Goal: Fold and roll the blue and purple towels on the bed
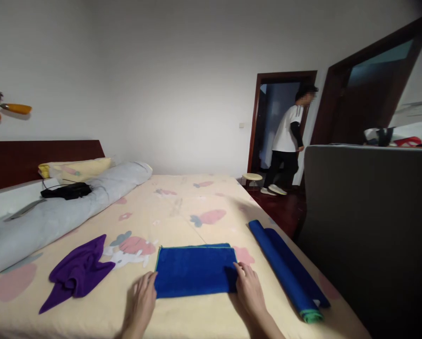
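A blue towel (195, 272) lies folded into a flat rectangle on the bed, with green stitching along its edges. My left hand (144, 294) has its fingers closed on the towel's left edge, near the front corner. At the opposite side, my right hand (249, 286) pinches the right edge between thumb and fingers. To the right, a rolled blue towel (279, 263) with a green end lies lengthwise beside another dark blue piece (295, 263). A crumpled purple cloth (78, 273) rests to the left of my left hand.
The bed (182, 212) has a cream sheet with a strawberry print. Along its left side lie a long grey roll (105, 188), a black item (67, 190) and a yellow pillow (80, 168). A dark panel (366, 226) borders the right. A person (286, 132) stands by the doorway near a stool (252, 177).
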Demonstrator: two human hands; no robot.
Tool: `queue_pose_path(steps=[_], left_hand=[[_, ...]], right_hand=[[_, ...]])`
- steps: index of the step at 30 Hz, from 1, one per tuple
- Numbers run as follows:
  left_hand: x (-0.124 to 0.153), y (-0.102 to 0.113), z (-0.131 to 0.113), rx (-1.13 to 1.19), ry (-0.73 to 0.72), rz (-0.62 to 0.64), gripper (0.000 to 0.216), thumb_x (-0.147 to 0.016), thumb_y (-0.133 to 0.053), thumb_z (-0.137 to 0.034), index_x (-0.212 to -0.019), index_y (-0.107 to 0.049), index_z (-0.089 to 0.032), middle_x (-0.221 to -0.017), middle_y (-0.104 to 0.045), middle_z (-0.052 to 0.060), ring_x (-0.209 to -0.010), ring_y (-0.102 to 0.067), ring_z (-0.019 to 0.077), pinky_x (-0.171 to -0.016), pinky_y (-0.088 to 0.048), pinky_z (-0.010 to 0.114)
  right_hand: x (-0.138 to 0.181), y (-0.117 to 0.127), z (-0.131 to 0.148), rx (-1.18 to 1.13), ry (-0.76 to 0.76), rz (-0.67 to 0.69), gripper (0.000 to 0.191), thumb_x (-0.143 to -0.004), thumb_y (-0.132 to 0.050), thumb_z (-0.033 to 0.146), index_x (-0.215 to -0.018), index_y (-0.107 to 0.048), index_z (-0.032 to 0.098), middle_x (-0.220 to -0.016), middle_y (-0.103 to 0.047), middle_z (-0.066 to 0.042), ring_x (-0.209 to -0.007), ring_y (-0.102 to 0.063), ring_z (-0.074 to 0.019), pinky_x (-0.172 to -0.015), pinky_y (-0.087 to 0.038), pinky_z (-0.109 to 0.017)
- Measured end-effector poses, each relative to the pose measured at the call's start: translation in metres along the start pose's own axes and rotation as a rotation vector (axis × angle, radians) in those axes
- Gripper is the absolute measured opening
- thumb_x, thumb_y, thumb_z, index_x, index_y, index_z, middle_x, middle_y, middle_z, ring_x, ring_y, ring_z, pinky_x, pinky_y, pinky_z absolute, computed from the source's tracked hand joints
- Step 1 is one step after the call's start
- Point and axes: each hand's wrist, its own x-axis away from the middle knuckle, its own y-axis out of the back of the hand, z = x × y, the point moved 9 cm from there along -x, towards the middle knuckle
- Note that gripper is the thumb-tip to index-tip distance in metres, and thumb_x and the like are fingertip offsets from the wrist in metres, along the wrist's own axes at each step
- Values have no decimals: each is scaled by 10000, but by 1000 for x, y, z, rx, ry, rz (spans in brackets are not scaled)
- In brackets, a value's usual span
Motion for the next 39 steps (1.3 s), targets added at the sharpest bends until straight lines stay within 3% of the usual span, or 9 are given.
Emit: queue_pose_path(steps=[4,6,10,16,20,24,31,35,39], left_hand=[[7,-32,-93,85,-286,201,553,-940,-375,-229,-1489,-322,-267,-1510,-435,40,-1369,-410,202,-1102,-373,376],[12,-49,-117,111,-367,345,606,-959,-389,-321,-1527,-181,-291,-1568,-321,30,-1423,-322,210,-1140,-324,414],[18,-55,-78,89,-302,463,603,-971,-382,-386,-1518,-128,-370,-1590,-244,6,-1441,-283,225,-1139,-312,458],[21,-34,12,32,-260,370,553,-957,-405,-300,-1489,-275,-372,-1541,-373,28,-1393,-381,218,-1099,-354,452],[13,-11,15,24,-295,185,485,-840,-490,-140,-1281,-586,-318,-1356,-603,45,-1223,-556,227,-1016,-429,399],[9,-1,15,174,-257,185,370,-799,-499,-112,-1068,-680,-292,-1013,-725,19,-951,-658,196,-863,-497,313],[-20,-12,50,243,165,219,323,-805,-460,-115,-1041,-643,-235,-902,-701,7,-864,-669,168,-781,-509,254],[-29,-17,30,35,251,162,449,-782,-420,-51,-1130,-654,-211,-1140,-680,92,-1120,-595,258,-960,-442,412],[-25,-40,-59,61,-57,212,634,-835,-366,-71,-1439,-421,-253,-1493,-457,53,-1369,-396,225,-1117,-320,411]], right_hand=[[17,-45,88,-13,346,230,639,-836,-426,182,-1465,-348,259,-1519,-404,-78,-1379,-392,-266,-1111,-346,-476],[25,-64,105,-31,405,388,665,-867,-451,267,-1499,-249,307,-1567,-296,-48,-1429,-306,-261,-1137,-312,-497],[28,-56,62,-11,295,462,564,-925,-401,394,-1476,-316,308,-1560,-290,-49,-1436,-286,-252,-1160,-274,-506],[20,-19,-11,77,175,383,538,-881,-358,230,-1411,-452,249,-1499,-411,-80,-1394,-374,-240,-1110,-340,-491],[12,-14,0,119,220,312,559,-769,-390,99,-1286,-582,193,-1385,-560,-114,-1291,-512,-251,-1017,-406,-443],[5,0,4,101,174,256,434,-760,-386,98,-1066,-675,201,-1074,-728,-87,-997,-656,-235,-906,-439,-396],[-29,2,-26,-13,-1,233,379,-793,-415,224,-1113,-618,209,-1063,-713,-55,-979,-646,-208,-863,-478,-305],[-39,-8,-24,121,-87,107,449,-765,-411,169,-1160,-622,130,-1107,-672,-177,-1098,-589,-324,-985,-396,-474],[-25,-37,37,142,66,111,640,-730,-438,140,-1366,-498,177,-1440,-493,-139,-1338,-423,-316,-1112,-290,-491]])
